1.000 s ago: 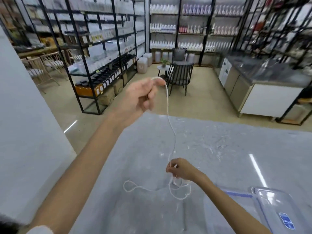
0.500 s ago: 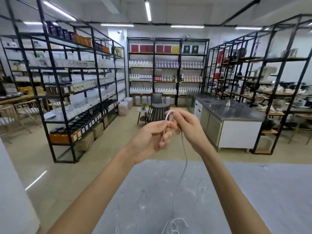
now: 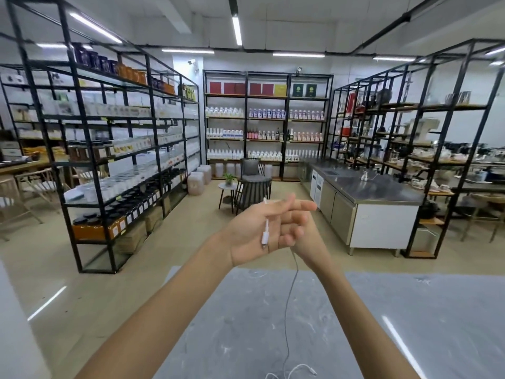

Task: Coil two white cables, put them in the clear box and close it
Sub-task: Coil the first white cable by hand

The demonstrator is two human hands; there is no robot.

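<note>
A thin white cable (image 3: 290,296) runs from my raised hands down to loose loops (image 3: 297,371) lying on the grey table (image 3: 410,310) at the bottom edge. My left hand (image 3: 251,228) is held up with its fingers stretched flat. The cable passes over that hand, and its white connector end (image 3: 264,236) dangles across the palm. Just behind it, my right hand (image 3: 303,242) has its fingers curled where the cable drops away. The clear box is out of view, and I cannot pick out a second cable.
Beyond the table's far edge are open floor, black metal shelving (image 3: 109,160) full of bottles and jars on the left and at the back, a dark chair (image 3: 252,184) with a small side table, and a steel counter (image 3: 369,203) on the right.
The view has tilted up, so the box has left the frame. My right hand rose from the table to meet my left, which opened flat, and the connector now hangs across the palm.
</note>
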